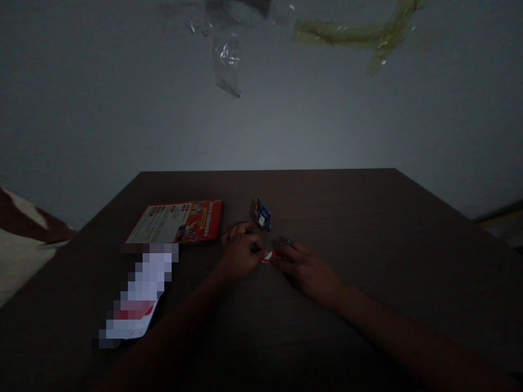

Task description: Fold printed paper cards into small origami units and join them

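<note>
A small red and white piece lies between my two hands at the middle of the table. My left hand has its fingers bent, with the thumb and a fingertip at the piece's left side. From the right, my right hand reaches in with curled fingers over the piece's other end. A small dark, shiny item shows at the right hand's fingertips, too dim to make out. Just beyond the hands a small folded blue card or packet stands tilted on the table.
On the dark wooden table, a red box or booklet with printed text lies to the left. Nearer me is a lit, pixelated phone-like device. A grey wall with old tape rises behind the table; brown and white cloth is at far left.
</note>
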Demonstrator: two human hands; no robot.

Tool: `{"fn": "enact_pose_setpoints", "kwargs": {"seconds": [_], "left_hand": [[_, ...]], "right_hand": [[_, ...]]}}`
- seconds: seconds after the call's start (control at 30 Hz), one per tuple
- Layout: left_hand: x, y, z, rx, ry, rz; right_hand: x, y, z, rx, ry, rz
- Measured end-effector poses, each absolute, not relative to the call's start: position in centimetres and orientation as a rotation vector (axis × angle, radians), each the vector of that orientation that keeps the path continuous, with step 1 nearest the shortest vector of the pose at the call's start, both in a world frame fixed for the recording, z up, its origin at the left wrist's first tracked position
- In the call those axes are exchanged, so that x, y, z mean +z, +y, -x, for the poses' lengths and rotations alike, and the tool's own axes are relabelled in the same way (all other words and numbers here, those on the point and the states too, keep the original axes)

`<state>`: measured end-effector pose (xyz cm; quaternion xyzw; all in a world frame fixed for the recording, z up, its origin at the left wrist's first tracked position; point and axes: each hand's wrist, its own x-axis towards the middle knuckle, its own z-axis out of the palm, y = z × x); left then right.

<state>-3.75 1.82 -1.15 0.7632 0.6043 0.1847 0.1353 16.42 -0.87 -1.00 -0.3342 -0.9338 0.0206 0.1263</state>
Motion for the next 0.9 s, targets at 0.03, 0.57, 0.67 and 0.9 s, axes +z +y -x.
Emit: {"fn": "enact_pose_setpoints", "kwargs": {"seconds": [0.03, 0.57, 0.67, 0.9], "left_hand": [[-1.1, 1.8, 3.7, 0.538, 1.750, -2.212], [-1.4, 1.7, 3.2, 0.621, 1.752, -2.211], [-1.4, 1.7, 3.0, 0.630, 1.748, -2.216], [-1.4, 1.7, 2.7, 0.657, 1.743, -2.231]], "right_hand": [[-1.0, -0.9, -16.4, 0.061, -2.719, 0.976], [-1.1, -0.9, -16.3, 0.047, -2.697, 0.972], [-1.1, -0.9, -16.4, 0.046, -2.702, 0.963], [-1.1, -0.9, -16.4, 0.060, -2.710, 0.972]]}}
